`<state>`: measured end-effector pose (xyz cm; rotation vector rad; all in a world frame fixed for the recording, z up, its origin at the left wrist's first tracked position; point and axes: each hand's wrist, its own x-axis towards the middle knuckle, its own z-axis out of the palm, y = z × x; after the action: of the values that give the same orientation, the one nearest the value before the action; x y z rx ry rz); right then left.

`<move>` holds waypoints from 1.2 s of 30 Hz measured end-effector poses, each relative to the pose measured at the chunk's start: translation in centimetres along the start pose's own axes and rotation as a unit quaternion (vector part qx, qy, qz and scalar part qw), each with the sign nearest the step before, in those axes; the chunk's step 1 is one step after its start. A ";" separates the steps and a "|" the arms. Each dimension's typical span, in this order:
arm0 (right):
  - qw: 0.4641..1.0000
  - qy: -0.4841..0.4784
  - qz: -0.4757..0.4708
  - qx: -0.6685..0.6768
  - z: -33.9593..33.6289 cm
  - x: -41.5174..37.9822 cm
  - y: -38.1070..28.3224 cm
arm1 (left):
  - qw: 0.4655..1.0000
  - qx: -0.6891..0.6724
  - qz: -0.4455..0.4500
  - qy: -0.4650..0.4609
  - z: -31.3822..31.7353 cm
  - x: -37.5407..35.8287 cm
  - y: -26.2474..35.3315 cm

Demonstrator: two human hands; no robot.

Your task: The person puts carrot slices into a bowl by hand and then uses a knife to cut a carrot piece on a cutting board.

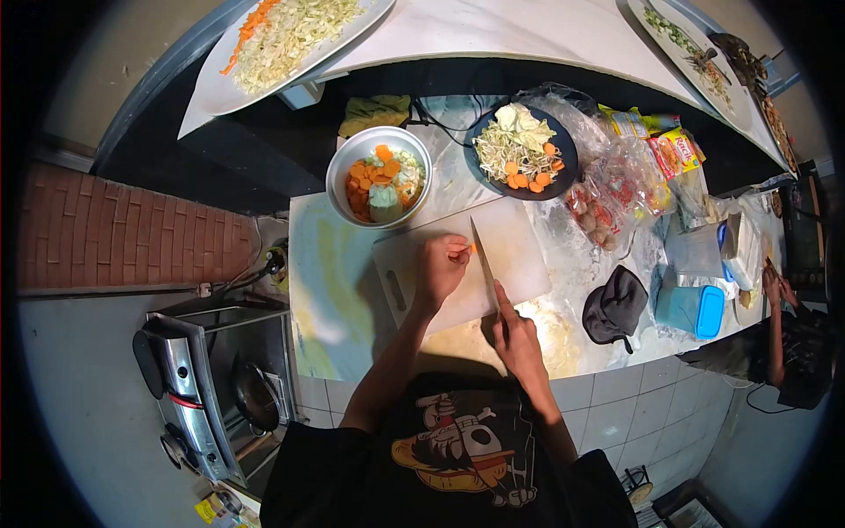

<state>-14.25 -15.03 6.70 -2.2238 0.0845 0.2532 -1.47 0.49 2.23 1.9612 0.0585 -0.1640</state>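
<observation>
My right hand (518, 339) is wrapped round the handle of a kitchen knife (484, 257), its blade pointing away from me over the white cutting board (519, 233). Beside the blade, the curled fingers of my left hand (444, 268) pinch a small orange piece of carrot (473, 248) against the board. Most of that piece is hidden by the fingers. Just beyond the board stands a metal pot (334, 189) with carrot slices (358, 183) and chopped pale vegetables inside. A dark plate (570, 158) carries bean sprouts (495, 145), carrot slices and a cabbage piece (524, 123).
Plastic bags (629, 180) and yellow packets (676, 151) lie to the right. Nearer are a black cap (614, 306) and a blue-lidded container (709, 312). On the raised shelf sits a platter (352, 40) of shredded vegetables. Another person's hand (773, 286) shows at far right.
</observation>
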 end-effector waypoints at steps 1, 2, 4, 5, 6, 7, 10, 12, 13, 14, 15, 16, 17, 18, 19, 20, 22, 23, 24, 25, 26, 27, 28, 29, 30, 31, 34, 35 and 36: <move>1.000 0.006 -0.005 0.003 0.1 0.0 0.0 | 1.000 -0.002 -0.004 -0.002 0.0 0.0 0.0; 1.000 0.006 -0.005 0.002 0.2 0.0 0.1 | 1.000 -0.004 -0.007 -0.004 0.0 0.0 0.1; 1.000 0.009 -0.015 0.009 0.4 0.1 0.3 | 1.000 -0.006 -0.003 -0.005 0.0 0.0 0.0; 1.000 0.009 -0.015 0.009 0.4 0.1 0.2 | 1.000 -0.008 0.000 -0.007 0.1 0.0 -0.2; 1.000 0.005 -0.008 0.008 0.3 0.1 0.1 | 1.000 -0.008 0.000 -0.007 0.1 0.1 -0.4; 1.000 0.000 -0.002 0.007 0.2 0.1 0.0 | 1.000 -0.011 0.008 -0.009 0.1 0.1 -0.6; 0.999 0.023 -0.029 0.005 0.5 0.0 0.3 | 1.000 -0.012 0.009 -0.009 0.2 0.2 -0.6; 1.000 0.017 -0.024 0.005 0.5 0.0 0.3 | 1.000 -0.010 0.002 -0.005 0.1 0.0 -0.3; 1.000 0.012 -0.020 0.005 0.5 0.0 0.3 | 1.000 -0.010 0.000 -0.007 0.0 0.0 -0.1; 1.000 0.012 -0.020 0.005 0.5 0.1 0.3 | 1.000 -0.010 -0.001 -0.008 0.0 0.0 0.0; 1.000 0.011 -0.021 0.004 0.5 0.1 0.2 | 1.000 -0.010 -0.002 -0.008 0.0 0.0 -0.1; 1.000 0.010 -0.023 0.002 0.5 0.1 0.2 | 1.000 -0.013 -0.008 -0.010 0.0 0.0 -0.1; 1.000 0.010 -0.023 0.002 0.4 0.1 0.2 | 1.000 -0.015 -0.013 -0.012 0.1 0.0 -0.2; 1.000 0.009 -0.022 0.003 0.4 0.1 0.2 | 1.000 -0.016 -0.014 -0.013 0.2 0.1 -0.4; 1.000 0.007 -0.023 0.004 0.4 0.0 0.2 | 1.000 -0.020 -0.008 -0.012 0.2 0.0 -0.6; 1.000 0.007 -0.022 0.004 0.5 0.0 0.2 | 1.000 -0.024 -0.003 -0.012 0.2 0.0 -0.6; 0.999 0.007 -0.035 0.000 0.6 0.0 0.4 | 1.000 -0.024 -0.004 -0.011 0.1 0.0 -0.6; 0.999 0.007 -0.034 0.000 0.6 0.0 0.4 | 1.000 -0.025 -0.004 -0.011 0.1 -0.1 -0.4; 0.999 0.008 -0.040 -0.003 0.7 0.0 0.4 | 1.000 -0.025 -0.004 -0.011 0.1 -0.1 -0.3; 0.999 0.009 -0.047 -0.006 0.7 0.0 0.4 | 1.000 -0.023 -0.008 -0.009 0.1 -0.1 -0.1; 0.999 0.008 -0.046 -0.006 0.8 -0.1 0.5 | 1.000 -0.021 -0.013 -0.007 0.1 -0.2 -0.1; 0.999 0.010 -0.052 -0.006 1.0 -0.1 0.7 | 1.000 -0.021 -0.013 -0.007 0.1 -0.2 -0.2; 0.998 0.011 -0.057 -0.005 1.1 -0.1 0.8 | 1.000 -0.026 -0.010 -0.006 0.1 -0.2 -0.3; 0.998 0.011 -0.056 -0.005 1.0 0.0 0.6 | 0.999 -0.031 -0.007 -0.006 0.2 -0.1 -0.4; 0.999 0.000 -0.051 -0.013 0.7 0.0 0.2 | 0.999 -0.031 -0.007 -0.006 0.2 -0.1 -0.6; 0.999 -0.011 -0.046 -0.021 0.6 0.0 0.0 | 1.000 -0.030 -0.007 -0.006 0.3 -0.1 -0.7; 0.998 -0.020 -0.043 -0.033 0.6 -0.1 0.0 | 1.000 -0.029 -0.006 -0.004 0.3 0.0 -0.9; 0.998 -0.020 -0.043 -0.033 0.4 -0.1 -0.3 | 1.000 -0.030 -0.005 -0.003 0.3 0.0 -0.9; 0.998 -0.019 -0.051 -0.031 0.2 -0.1 -0.8 | 1.000 -0.030 -0.006 -0.004 0.3 -0.1 -0.9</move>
<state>-14.28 -14.41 7.23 -2.2756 -0.0578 0.2445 -1.73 0.55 1.31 1.9009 0.0690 -0.1770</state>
